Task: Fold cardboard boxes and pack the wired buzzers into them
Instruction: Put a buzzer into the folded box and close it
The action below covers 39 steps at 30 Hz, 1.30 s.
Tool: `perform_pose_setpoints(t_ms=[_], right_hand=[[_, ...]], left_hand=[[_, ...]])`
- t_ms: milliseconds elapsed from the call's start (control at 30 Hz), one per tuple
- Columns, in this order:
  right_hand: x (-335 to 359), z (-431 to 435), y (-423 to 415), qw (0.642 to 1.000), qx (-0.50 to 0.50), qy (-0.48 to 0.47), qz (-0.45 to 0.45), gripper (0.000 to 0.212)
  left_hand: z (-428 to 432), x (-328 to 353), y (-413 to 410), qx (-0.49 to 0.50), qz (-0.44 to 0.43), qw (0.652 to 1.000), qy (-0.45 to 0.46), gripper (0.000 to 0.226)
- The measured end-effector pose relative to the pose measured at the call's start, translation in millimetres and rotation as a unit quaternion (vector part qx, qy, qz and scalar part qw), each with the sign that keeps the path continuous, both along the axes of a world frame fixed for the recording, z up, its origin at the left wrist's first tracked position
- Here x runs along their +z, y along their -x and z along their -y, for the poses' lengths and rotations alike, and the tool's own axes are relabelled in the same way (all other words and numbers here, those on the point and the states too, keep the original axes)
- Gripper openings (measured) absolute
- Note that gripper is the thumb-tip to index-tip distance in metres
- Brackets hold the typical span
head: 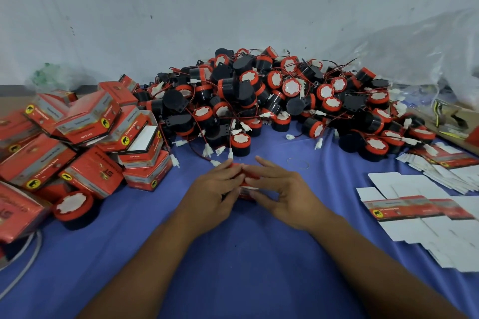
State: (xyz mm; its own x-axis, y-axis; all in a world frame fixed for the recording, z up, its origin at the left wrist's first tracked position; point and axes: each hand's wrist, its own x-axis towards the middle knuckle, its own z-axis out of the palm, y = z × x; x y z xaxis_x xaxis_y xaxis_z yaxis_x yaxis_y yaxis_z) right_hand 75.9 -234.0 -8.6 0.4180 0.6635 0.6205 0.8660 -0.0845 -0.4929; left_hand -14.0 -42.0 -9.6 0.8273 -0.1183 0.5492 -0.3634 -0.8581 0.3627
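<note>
Box (247, 192) sits pinched between left hand (213, 194) and right hand (289, 195).

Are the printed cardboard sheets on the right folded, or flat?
Flat: the cardboard sheets lie spread on the blue cloth, their white flaps unfolded to both sides.

A pale, whitish wall (233, 2) is filling everything from ten to two o'clock, showing dark specks and scuffs under soft, even light. At two o'clock a clear plastic sheet (414, 49) is draping down against it. A blue cloth (246, 254) is spreading wrinkled across the work surface from four to eight o'clock. At ten o'clock a crumpled greenish bag (49, 76) is slumping at the wall's foot.
</note>
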Motion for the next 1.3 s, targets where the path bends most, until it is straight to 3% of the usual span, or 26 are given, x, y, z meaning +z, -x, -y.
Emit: perform_pose_setpoints(t_ms=[100, 233, 367, 533, 633, 733, 867, 967, 1033, 1100, 1167, 1233, 1300], right_hand=[[-3.7, -0.7, 0.5, 1.0, 0.005, 0.0, -0.013, 0.021], [-6.2, -7.2, 2.0, 0.996, -0.059, -0.025, 0.055, 0.015], [-5.6, -9.8, 1.6, 0.992, -0.104, -0.033, 0.068, 0.012], [-1.3, -12.6, 2.9, 0.994, -0.097, 0.033, 0.038, 0.015], [-4.1, -8.6, 2.4, 0.997, -0.057, 0.018, 0.047, 0.016], [-8.4, -6.4, -0.3, 0.996, -0.051, 0.06, -0.035, 0.032], [-5.9, -3.6, -8.4, 0.96, -0.074, -0.06, -0.264, 0.022], [-6.1, -1.9, -10.3, 0.932, -0.063, -0.091, -0.344, 0.021], [-5.7, -1.1, -8.5, 0.934, -0.088, -0.088, -0.336, 0.023], [-5.2, 1.1, -10.2, 0.937, -0.141, -0.079, -0.311, 0.021], [-4.6, 1.9, -13.6, 0.938, -0.165, -0.075, -0.296, 0.012], [-4.3, 1.2, -15.7, 0.943, -0.171, -0.058, -0.281, 0.009], [-4.0, -0.3, -15.2, 0.948, -0.173, -0.038, -0.264, 0.01]], left_hand=[[-0.3, -2.1, 1.5, -0.003, 0.024, 1.0, -0.018, 0.033], [4.5, -4.8, -4.1, 0.021, 0.036, 0.999, -0.021, 0.036], [5.5, -10.7, -12.5, 0.025, 0.049, 0.998, -0.036, 0.036], [6.7, -13.7, -15.3, 0.025, 0.067, 0.997, -0.035, 0.039], [9.1, -12.4, -15.3, 0.016, 0.049, 0.999, 0.007, 0.038], [3.7, -12.5, -12.9, 0.02, -0.001, 0.995, 0.101, 0.048], [-10.7, -15.7, -8.7, 0.018, -0.078, 0.993, 0.091, 0.072], [-10.1, -13.5, -9.2, 0.063, -0.039, 0.995, 0.068, 0.061], [-7.8, -4.5, -9.7, 0.109, -0.015, 0.986, 0.123, 0.049], [-10.7, 12.4, -9.8, 0.156, 0.006, 0.961, 0.226, 0.038], [-21.2, 38.9, -12.8, 0.199, 0.037, 0.905, 0.374, 0.028], [-36.0, 75.6, -19.6, 0.192, 0.069, 0.801, 0.563, 0.024], [-55.1, 117.1, -24.7, 0.108, 0.104, 0.652, 0.744, 0.018]])
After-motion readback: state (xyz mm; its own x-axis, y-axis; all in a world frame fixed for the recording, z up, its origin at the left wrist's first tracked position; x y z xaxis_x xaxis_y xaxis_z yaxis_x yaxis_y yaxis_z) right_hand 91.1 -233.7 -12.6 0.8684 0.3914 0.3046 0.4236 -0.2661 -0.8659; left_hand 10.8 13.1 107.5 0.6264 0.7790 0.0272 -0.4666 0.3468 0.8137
